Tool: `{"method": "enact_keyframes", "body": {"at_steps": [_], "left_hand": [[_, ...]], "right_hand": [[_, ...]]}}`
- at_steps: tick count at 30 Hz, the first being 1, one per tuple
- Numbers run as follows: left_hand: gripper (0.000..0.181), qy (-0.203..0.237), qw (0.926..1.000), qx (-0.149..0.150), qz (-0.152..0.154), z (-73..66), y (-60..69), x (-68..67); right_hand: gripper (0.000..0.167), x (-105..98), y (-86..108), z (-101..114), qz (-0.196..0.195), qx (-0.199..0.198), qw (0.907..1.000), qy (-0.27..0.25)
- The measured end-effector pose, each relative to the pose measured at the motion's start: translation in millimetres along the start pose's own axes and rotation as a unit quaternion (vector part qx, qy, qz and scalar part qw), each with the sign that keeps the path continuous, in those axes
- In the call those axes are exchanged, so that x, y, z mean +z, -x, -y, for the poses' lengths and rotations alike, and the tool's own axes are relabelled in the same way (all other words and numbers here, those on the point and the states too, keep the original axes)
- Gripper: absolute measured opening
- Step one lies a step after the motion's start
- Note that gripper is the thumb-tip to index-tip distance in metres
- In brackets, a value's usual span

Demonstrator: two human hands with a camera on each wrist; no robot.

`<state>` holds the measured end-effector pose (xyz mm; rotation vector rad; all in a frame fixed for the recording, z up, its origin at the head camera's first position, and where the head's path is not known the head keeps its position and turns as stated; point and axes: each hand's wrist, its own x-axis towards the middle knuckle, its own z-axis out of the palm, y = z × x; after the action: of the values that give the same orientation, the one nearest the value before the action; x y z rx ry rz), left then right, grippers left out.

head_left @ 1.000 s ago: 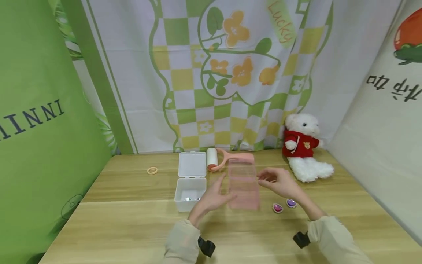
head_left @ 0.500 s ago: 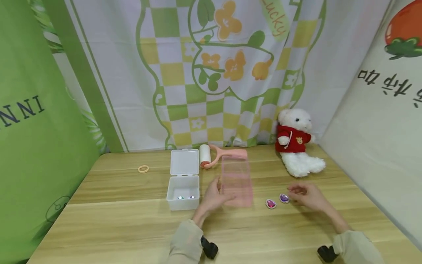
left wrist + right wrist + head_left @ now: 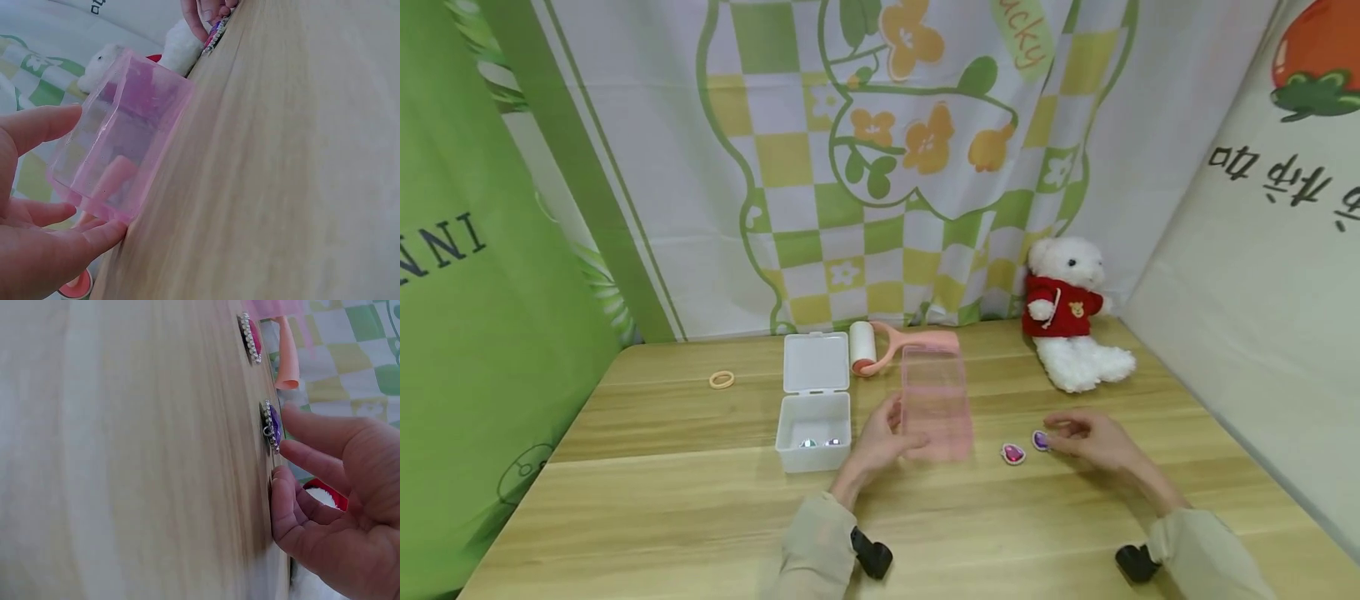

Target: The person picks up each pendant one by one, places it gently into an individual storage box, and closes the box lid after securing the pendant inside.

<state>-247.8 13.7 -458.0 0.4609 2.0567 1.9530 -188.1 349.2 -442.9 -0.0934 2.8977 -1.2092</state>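
Observation:
My left hand (image 3: 877,437) is at the left side of an upright see-through pink box (image 3: 936,408), its lid raised toward the back. In the left wrist view, the fingers (image 3: 103,237) reach the box's lower edge, while the upper digit lies close to its rim. My right hand (image 3: 1093,440) hovers low over the table at a purple heart-shaped gem charm (image 3: 1041,440) with a pale beaded border. In the right wrist view, its fingertips (image 3: 289,450) are right beside the purple charm (image 3: 273,425), which lies on the wood. A pink-red gem charm (image 3: 1012,453) lies to its left.
Left of the pink box stands a white lidded box (image 3: 812,429), lid up, with shiny gems inside. Behind are a lint roller (image 3: 862,350) with a pink handle and a white teddy bear (image 3: 1063,312) in red. A beige ring (image 3: 722,380) lies far left on the table (image 3: 662,500).
My right hand has left the pink box's right side, gone right and down, then closed in on the purple charm. The left hand stays by the pink box. The head view has shifted.

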Motion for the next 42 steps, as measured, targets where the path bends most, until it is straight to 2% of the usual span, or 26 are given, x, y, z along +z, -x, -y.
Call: {"method": "enact_keyframes", "body": {"at_steps": [7,16,25,29,32,35,38,42], "left_hand": [[0.085,0.009,0.9999,-0.005,0.002,-2.8,2.0,-1.8],[0.084,0.018,0.9998,-0.007,0.008,-1.2,0.1,-1.2],[0.082,0.002,1.0,-0.006,0.002,0.6,1.8,-3.9],[0.082,0.004,1.0,-0.003,-0.002,-0.4,1.8,-5.6],[0.083,0.012,0.9999,-0.007,0.001,-0.7,2.4,-5.8],[0.083,0.015,0.9998,-0.008,0.002,0.0,1.9,-5.0],[0.083,0.012,0.9999,-0.008,-0.003,0.4,0.9,-4.3],[0.082,0.003,0.9999,-0.014,-0.008,-0.1,-0.6,-4.3]], "right_hand": [[0.026,3.0,-4.8,4.7,0.011,-0.053,0.9962,0.068],[0.027,5.3,-5.7,11.7,0.015,-0.043,0.9943,0.097],[0.021,3.1,-1.3,9.3,0.013,-0.045,0.996,0.076],[0.023,3.6,-1.6,9.5,0.015,-0.045,0.9977,0.049],[0.026,4.3,-1.9,8.4,0.02,-0.03,0.9991,0.022],[0.027,4.5,-2.0,8.0,0.014,-0.024,0.9995,0.018],[0.027,4.2,-3.6,11.5,0.006,-0.032,0.9991,0.027],[0.026,4.7,-8.8,21.2,0.002,-0.044,0.999,0.003]]}}
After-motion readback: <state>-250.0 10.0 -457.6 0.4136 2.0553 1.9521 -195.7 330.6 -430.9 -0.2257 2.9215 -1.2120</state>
